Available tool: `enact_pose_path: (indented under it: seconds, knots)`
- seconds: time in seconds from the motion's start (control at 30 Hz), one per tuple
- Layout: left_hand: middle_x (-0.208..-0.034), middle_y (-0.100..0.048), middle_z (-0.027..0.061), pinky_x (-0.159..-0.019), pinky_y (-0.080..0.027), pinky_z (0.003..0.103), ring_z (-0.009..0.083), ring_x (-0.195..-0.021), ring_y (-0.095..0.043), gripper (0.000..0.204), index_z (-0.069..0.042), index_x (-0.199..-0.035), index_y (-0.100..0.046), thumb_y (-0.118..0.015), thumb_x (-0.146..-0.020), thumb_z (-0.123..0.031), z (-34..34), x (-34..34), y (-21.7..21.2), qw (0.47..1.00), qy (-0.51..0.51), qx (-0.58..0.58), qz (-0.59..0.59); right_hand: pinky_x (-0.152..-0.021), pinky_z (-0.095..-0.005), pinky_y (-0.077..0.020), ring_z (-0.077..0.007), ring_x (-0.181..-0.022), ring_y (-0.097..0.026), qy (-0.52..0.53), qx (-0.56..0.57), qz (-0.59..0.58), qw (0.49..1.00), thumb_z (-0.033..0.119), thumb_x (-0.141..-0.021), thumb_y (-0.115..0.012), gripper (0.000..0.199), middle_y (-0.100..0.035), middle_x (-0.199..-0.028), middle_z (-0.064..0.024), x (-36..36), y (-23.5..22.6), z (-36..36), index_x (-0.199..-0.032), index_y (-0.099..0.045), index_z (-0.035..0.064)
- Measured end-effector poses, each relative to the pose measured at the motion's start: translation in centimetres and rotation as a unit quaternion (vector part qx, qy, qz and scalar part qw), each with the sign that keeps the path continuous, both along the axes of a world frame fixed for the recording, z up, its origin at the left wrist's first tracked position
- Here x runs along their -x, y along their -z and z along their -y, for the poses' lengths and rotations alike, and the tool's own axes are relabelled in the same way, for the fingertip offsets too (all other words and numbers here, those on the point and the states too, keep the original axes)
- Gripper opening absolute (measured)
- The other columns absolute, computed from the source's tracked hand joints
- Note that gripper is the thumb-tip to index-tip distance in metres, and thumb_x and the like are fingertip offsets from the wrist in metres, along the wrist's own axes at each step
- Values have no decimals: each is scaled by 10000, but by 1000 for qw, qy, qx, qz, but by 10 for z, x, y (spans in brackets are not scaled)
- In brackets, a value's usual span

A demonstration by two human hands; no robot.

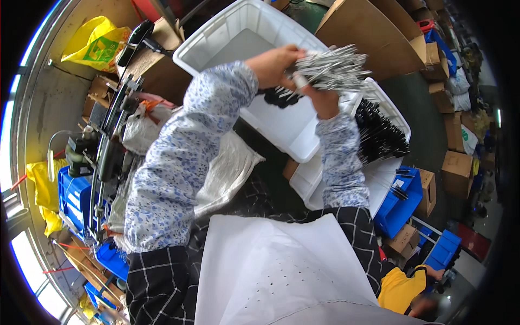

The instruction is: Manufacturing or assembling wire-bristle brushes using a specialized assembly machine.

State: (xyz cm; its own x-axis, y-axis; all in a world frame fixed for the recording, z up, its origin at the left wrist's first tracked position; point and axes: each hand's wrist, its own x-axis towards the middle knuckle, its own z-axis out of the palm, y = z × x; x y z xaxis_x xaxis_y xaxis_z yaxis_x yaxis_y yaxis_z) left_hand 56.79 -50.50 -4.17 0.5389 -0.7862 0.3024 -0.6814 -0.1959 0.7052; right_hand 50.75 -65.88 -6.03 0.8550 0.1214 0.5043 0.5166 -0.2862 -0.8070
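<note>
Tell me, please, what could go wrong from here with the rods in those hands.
The bundle of silvery rods fans out loosely beyond the left hand and right hand, so some might slip free and scatter. Its narrow ends could perhaps jab the skin during a change of grip. The right sleeve runs close beside the dark rods, so it might snag.

Bright windows (25, 259), dark green floor (402, 103)
</note>
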Motion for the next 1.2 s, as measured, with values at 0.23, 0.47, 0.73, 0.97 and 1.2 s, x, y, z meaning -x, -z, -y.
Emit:
enact_pose_path:
  seconds: [0.23,0.47,0.73,0.97,1.2]
  knots:
    - [-1103,-448,154,-910,-326,379,299,-1042,-432,814,-40,-1172,-344,-733,-506,-302,17,14,180,969,-95,-170,-153,-797,-268,-412,-152,-901,-509,0,-236,-283,930,193,-595,-735,627,-515,-1003,-66,17,179,6,-1101,-401,29]
    - [-1190,-405,101,-971,-238,423,259,-1126,-380,916,-72,-1256,-188,-737,-556,-287,4,32,206,957,-149,-162,-188,-824,-307,-392,-219,-923,-508,-52,-138,-198,969,201,-579,-723,672,-509,-1013,-110,4,200,-11,-1131,-385,19]
    - [-1105,-458,112,-859,-373,309,239,-1017,-471,786,-110,-1242,-163,-674,-645,-125,0,38,231,948,-117,-35,-294,-756,-313,-423,-222,-878,-538,17,-129,-222,966,159,-547,-745,585,-540,-941,-102,6,198,-31,-1026,-437,26]
    - [-1156,-428,45,-980,-139,491,227,-1148,-351,571,-157,-1198,-301,-574,-714,-290,1,54,173,953,-233,-104,-161,-781,-316,-427,-227,-918,-530,37,-222,-112,968,234,-544,-770,644,-537,-990,-107,7,173,-45,-1053,-426,39]
    - [-1289,-282,-33,-991,-85,527,151,-1202,-265,660,-231,-1270,-253,-537,-708,-429,-3,39,205,895,-235,-372,-70,-708,-343,-442,-245,-840,-555,131,-12,-168,977,226,-566,-727,510,-554,-924,-113,-11,209,-51,-985,-492,54]
